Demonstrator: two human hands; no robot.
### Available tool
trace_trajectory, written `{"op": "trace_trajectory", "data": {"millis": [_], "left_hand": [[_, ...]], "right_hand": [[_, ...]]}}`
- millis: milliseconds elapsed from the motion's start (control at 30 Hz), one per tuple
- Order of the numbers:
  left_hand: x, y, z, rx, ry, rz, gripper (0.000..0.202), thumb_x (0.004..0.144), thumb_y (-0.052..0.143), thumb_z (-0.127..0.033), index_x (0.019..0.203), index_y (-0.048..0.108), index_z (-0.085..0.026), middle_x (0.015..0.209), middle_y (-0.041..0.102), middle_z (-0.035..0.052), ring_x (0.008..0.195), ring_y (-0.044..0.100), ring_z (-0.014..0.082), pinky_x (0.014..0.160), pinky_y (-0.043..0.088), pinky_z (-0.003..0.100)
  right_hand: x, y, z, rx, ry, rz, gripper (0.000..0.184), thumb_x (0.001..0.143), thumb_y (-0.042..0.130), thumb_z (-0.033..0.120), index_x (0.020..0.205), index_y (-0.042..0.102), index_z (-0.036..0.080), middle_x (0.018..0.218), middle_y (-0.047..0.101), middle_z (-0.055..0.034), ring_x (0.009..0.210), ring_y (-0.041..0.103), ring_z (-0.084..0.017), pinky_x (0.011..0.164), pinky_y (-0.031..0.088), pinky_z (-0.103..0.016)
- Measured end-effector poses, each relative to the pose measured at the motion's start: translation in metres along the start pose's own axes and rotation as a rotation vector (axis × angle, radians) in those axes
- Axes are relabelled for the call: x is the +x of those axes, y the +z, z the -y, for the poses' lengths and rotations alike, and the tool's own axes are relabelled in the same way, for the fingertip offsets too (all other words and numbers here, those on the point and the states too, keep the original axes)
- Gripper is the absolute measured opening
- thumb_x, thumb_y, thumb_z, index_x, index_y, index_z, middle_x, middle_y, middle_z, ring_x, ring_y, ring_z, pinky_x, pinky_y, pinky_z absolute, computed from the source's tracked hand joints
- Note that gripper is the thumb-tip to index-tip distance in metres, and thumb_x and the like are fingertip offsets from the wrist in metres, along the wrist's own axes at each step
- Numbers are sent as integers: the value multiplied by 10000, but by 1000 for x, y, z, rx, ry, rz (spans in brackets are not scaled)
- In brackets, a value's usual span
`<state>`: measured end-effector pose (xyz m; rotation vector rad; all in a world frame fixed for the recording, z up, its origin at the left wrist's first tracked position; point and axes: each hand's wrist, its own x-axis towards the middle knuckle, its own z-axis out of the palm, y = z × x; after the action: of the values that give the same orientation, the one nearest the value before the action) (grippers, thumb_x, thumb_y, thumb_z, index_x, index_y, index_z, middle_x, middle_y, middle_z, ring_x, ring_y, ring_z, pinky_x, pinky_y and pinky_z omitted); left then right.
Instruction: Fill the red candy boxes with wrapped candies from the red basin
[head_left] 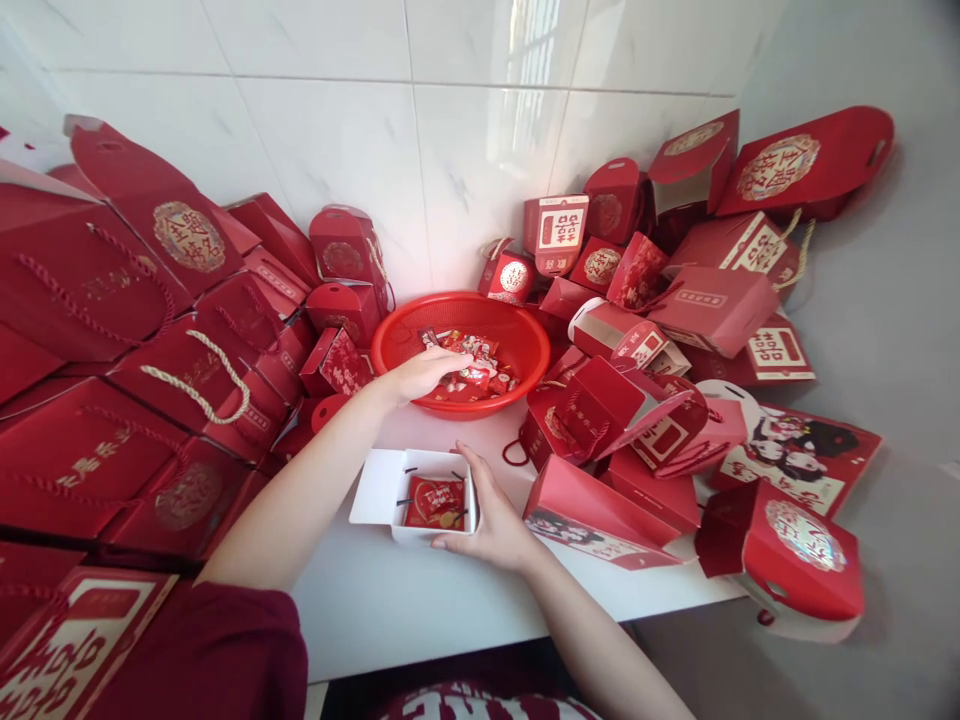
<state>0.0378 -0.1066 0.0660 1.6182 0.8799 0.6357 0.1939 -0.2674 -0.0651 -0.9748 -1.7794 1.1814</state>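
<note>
My left hand (429,372) reaches into a red plastic basin (525,330) and its fingers rest on the small red-wrapped sweets (480,362) inside; whether it grips one I cannot see. My right hand (491,515) holds the near right side of a small open white box (379,490) standing on the white table (390,600). A red packet (433,500) lies inside the box.
Red gift boxes and paper bags with gold emblems are heaped on both sides: a stack of bags with rope handles (135,330) at left, tumbled boxes (660,340) at right and behind the basin. A white tiled wall (420,120) stands behind.
</note>
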Motion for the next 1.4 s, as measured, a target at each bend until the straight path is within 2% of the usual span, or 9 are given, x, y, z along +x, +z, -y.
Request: {"op": "trace_trajectory", "data": {"millis": [67, 200, 333, 467, 667, 900, 1133, 1233, 1400], "left_hand": [[-25, 5, -8, 92, 41, -9, 366, 886, 596, -443, 1015, 785, -158, 942, 759, 66, 820, 619, 170, 790, 460, 293], [-72, 17, -12, 172, 70, -71, 357, 920, 542, -409, 1064, 780, -185, 883, 755, 52, 713, 587, 133, 697, 467, 256], [-109, 30, 3, 30, 20, -221, 332, 888, 606, -425, 1041, 789, -195, 944, 770, 76, 761, 657, 156, 627, 497, 228], [-132, 37, 24, -91, -11, -387, 358, 831, 703, -448, 1074, 773, -195, 941, 780, 85, 734, 700, 165, 606, 533, 228], [-140, 40, 45, -85, 187, -497, 329, 670, 860, -305, 959, 773, -174, 923, 778, 88, 860, 737, 210, 779, 603, 300], [-145, 47, 54, 201, 398, -489, 322, 752, 782, -175, 1070, 733, -190, 1022, 744, 91, 929, 718, 193, 831, 598, 287], [-149, 50, 48, 454, 477, -519, 359, 733, 780, -141, 1078, 714, -216, 984, 750, 60, 877, 720, 184, 844, 589, 295], [-149, 50, 47, 500, 510, -519, 309, 734, 781, -149, 1029, 723, -220, 951, 757, 53, 853, 721, 185, 821, 591, 300], [-148, 50, 48, 494, 567, -499, 338, 755, 778, -137, 1074, 734, -238, 970, 763, 53, 881, 721, 182, 819, 586, 287]], "right_hand": [[-1, 0, -2, -3, -14, -3, 1198, 650, 853, 528, 1561, 134, 233, 1605, 227, -153, 1492, 249, -295, 1217, 250, -470], [-3, 1, -4, -13, -42, -7, 1176, 671, 840, 537, 1561, 129, 247, 1611, 211, -148, 1493, 243, -303, 1215, 245, -494], [-4, 1, -4, -12, -54, -9, 1167, 683, 836, 524, 1564, 120, 252, 1596, 230, -153, 1479, 273, -312, 1206, 261, -501], [-4, 2, -5, -6, -68, -15, 1170, 679, 847, 505, 1564, 121, 260, 1589, 244, -145, 1476, 280, -300, 1208, 262, -483], [-4, 3, -6, 13, -54, -9, 1144, 700, 828, 520, 1560, 123, 254, 1591, 246, -154, 1467, 304, -301, 1199, 276, -493], [-4, 2, -6, -34, -53, -11, 1165, 681, 825, 559, 1558, 129, 238, 1593, 238, -163, 1475, 282, -310, 1201, 270, -496], [-3, 1, -6, -45, -62, -4, 1172, 684, 810, 590, 1560, 116, 239, 1584, 246, -167, 1469, 287, -328, 1200, 262, -515], [-3, 1, -6, -60, -58, -8, 1176, 675, 806, 611, 1557, 129, 228, 1579, 247, -173, 1475, 274, -328, 1203, 255, -516], [-3, 1, -7, -57, -60, -7, 1181, 675, 814, 597, 1558, 120, 229, 1590, 234, -165, 1483, 260, -309, 1213, 245, -493]]}}
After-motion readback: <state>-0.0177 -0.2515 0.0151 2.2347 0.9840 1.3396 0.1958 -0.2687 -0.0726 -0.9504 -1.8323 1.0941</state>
